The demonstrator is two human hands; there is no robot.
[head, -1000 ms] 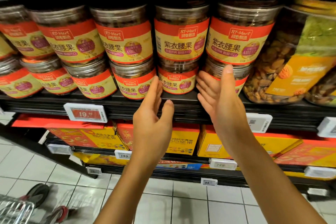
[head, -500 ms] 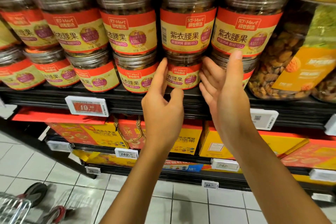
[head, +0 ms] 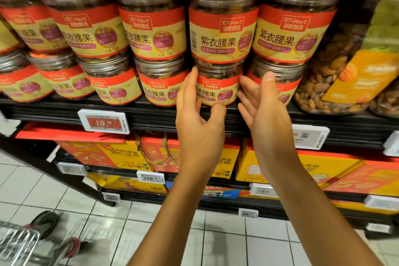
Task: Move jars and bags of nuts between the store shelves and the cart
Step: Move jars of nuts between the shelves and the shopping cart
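Note:
Two stacked rows of clear nut jars with red and yellow labels fill a black shelf (head: 151,115). One lower-row jar (head: 216,89) stands between my hands, under an upper jar (head: 222,32). My left hand (head: 196,119) is at its left side, fingers straight up along the label, thumb under its front edge. My right hand (head: 262,106) is at its right side, palm turned inward, fingertips at the label's edge. Neither hand is curled round the jar. The cart (head: 23,242) shows at the bottom left corner.
Big bags of nuts (head: 345,67) stand at the right end of the shelf. Orange and yellow gift boxes (head: 121,153) fill the lower shelves. Price tags (head: 103,122) line the shelf edges. White tiled floor (head: 226,239) lies below.
Both hands have reached forward and up to the shelf. They now flank one lower-row jar, where before they hung a little in front of it.

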